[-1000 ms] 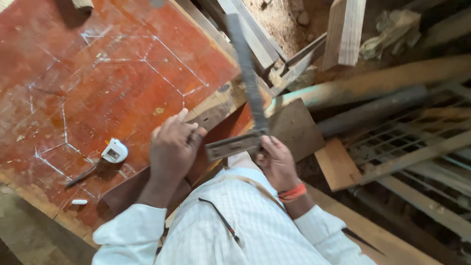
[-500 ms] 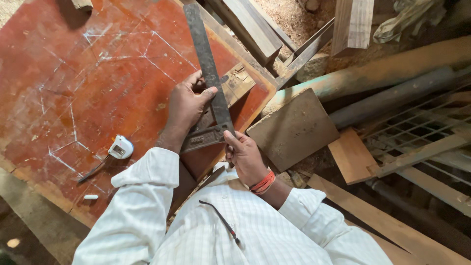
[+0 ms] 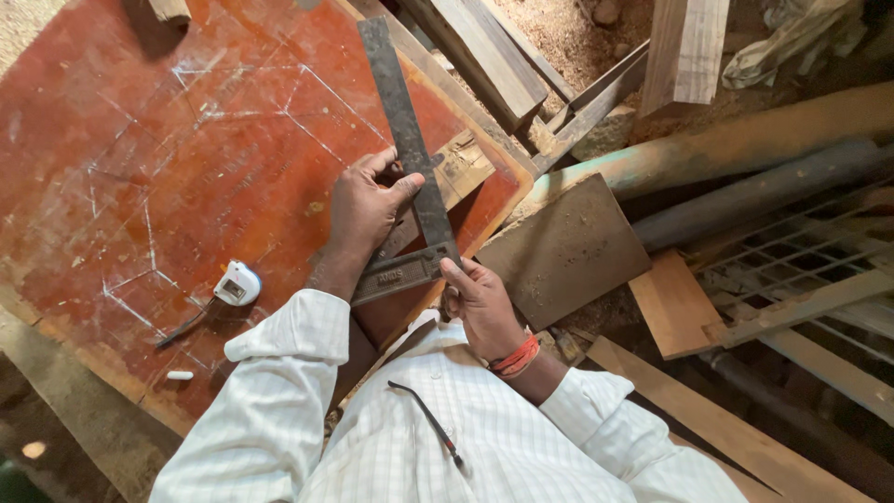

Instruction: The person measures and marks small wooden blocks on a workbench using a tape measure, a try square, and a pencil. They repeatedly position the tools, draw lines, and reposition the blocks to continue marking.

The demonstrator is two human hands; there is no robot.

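A dark metal try square lies on a red board marked with white chalk lines. Its long blade points away from me and its short stock sits near the board's front edge. My left hand presses flat against the blade, thumb on its edge. My right hand, with an orange band at the wrist, grips the end of the stock. A small wooden block lies under the blade at the board's right edge.
A white tape measure with its tape pulled out and a stick of white chalk lie on the board at left. A flat stone slab, planks, pipes and a metal grille crowd the right.
The square came down from mid-air onto the board. My left hand moved forward onto its blade, and my right hand stayed on the stock.
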